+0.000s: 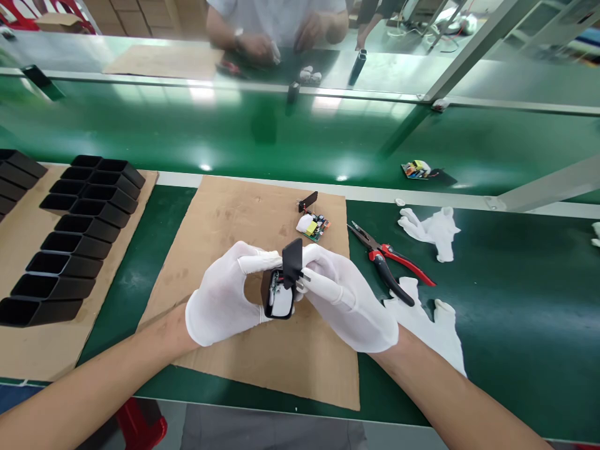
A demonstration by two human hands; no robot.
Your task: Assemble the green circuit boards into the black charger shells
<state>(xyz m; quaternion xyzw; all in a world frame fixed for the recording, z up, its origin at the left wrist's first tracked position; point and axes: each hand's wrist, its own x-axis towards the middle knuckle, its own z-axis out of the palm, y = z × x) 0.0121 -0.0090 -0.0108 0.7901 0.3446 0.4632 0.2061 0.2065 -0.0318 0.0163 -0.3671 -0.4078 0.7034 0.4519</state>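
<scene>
Beside the right hand pinching a black cap, the black case sits gripped in the left hand.

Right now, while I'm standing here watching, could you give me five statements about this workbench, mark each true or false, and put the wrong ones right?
1. The left hand holds a black plastic housing. True.
2. A circuit board lies on the middle cardboard sheet. True.
3. The red-and-black long-nose pliers lie to the right of that sheet. True.
4. The right hand is gripping those pliers. False: its fingers are on a black end piece with metal prongs.
5. Both hands are bare. False: both wear white gloves.
</scene>
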